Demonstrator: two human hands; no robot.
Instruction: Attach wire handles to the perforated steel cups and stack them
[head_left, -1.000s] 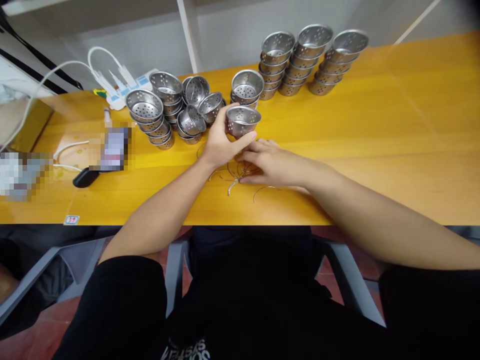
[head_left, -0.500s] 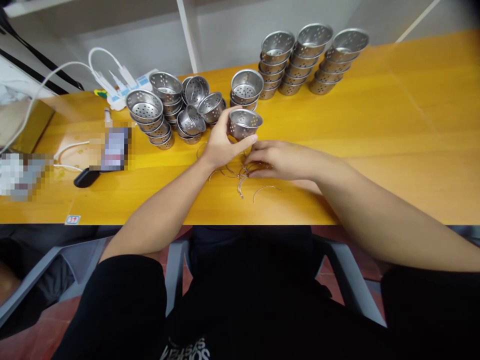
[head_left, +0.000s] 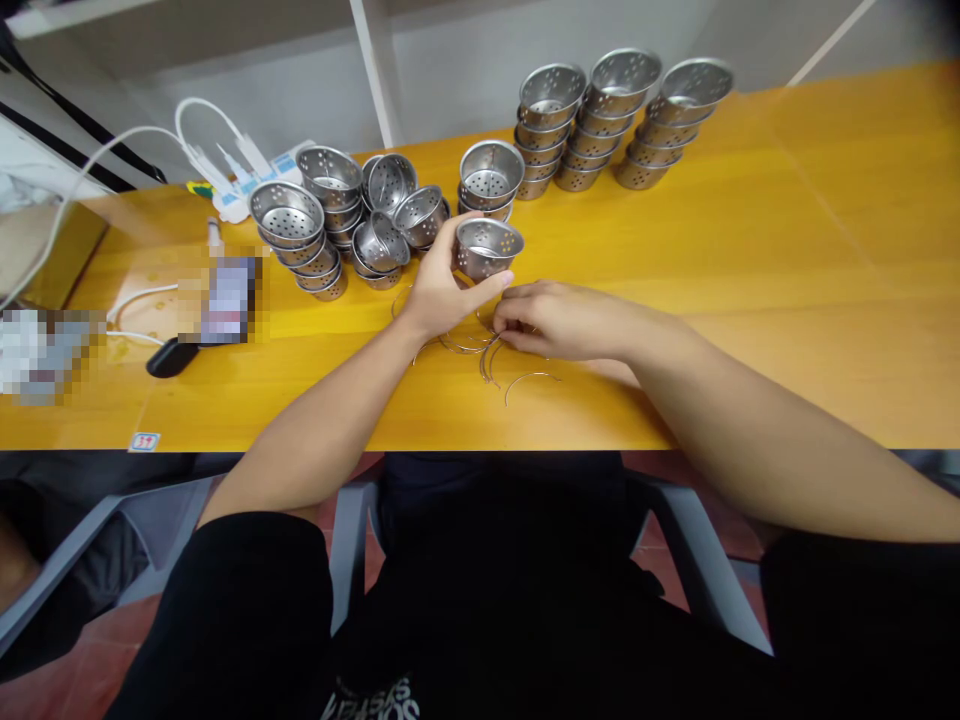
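My left hand (head_left: 439, 290) grips a small perforated steel cup (head_left: 489, 246) just above the yellow table (head_left: 750, 270), thumb and fingers wrapped round its side. My right hand (head_left: 559, 320) rests beside it, fingers curled and pinched on thin curved wire handles (head_left: 491, 358) that lie in a loose pile on the table. One wire arc (head_left: 529, 378) lies apart, near the front edge.
Behind my hands stands a jumble of steel cups (head_left: 352, 215) and a short stack (head_left: 489, 178). Three tall stacks (head_left: 611, 120) stand at the back right. A white power strip with cables (head_left: 232, 170) and a black object (head_left: 171, 356) lie on the left.
My right hand has slid slightly right and its fingers have curled in on the wire pile, shifting some wires. The left hand and cup have stayed in place.
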